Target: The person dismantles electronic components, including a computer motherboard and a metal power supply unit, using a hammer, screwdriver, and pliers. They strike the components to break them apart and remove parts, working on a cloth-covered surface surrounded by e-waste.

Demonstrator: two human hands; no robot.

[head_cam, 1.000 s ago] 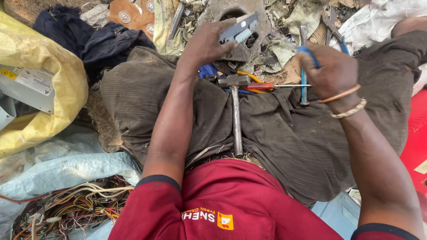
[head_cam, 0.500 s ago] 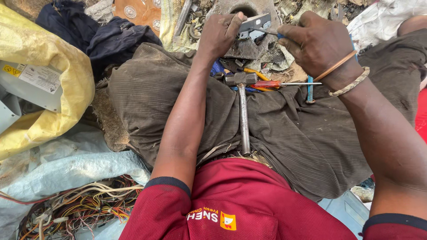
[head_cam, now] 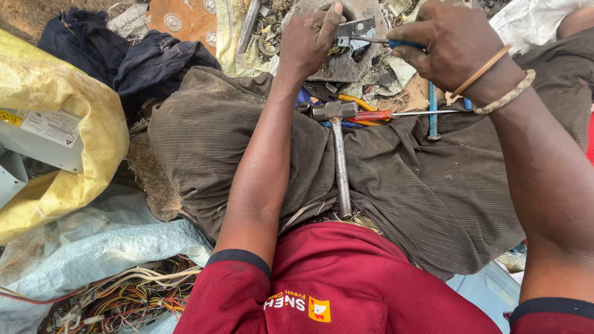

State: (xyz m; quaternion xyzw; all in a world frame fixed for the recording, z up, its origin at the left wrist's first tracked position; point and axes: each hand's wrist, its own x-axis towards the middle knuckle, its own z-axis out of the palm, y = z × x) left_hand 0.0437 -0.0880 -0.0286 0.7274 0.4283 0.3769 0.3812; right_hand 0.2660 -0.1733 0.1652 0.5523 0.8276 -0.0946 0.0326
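Scrap covers the ground all around — bits of metal, rings and torn paper at the top of the view, a yellow sack (head_cam: 59,117) on the left with a grey metal box (head_cam: 37,133) showing in its mouth, dark blue cloth (head_cam: 133,59) beside it, and a tangle of coloured wires (head_cam: 117,297) on pale plastic sheeting (head_cam: 93,247) at the lower left. The person sits with legs spread, brown trousers (head_cam: 247,136) filling the middle of the view and a red shirt (head_cam: 322,284) at the bottom.

Up top, between the knees, a flat stone slab (head_cam: 356,59) lies in the litter, and on it rests a small grey metal part (head_cam: 354,32). The left hand (head_cam: 312,38) presses down on this part, fingers curled close over its left edge, thumb up. The right hand (head_cam: 455,43) is closed tightly around the blue handle of a screwdriver (head_cam: 387,42), whose thin shaft runs left and meets the metal part. Two bracelets circle the right wrist.

On the lap lies a hammer (head_cam: 337,142) — steel head toward the slab, handle pointing back at the belly. Just beyond its head a red-handled screwdriver (head_cam: 396,114) lies crosswise, and a blue rod-like tool (head_cam: 432,114) lies upright in the view beneath the right wrist.
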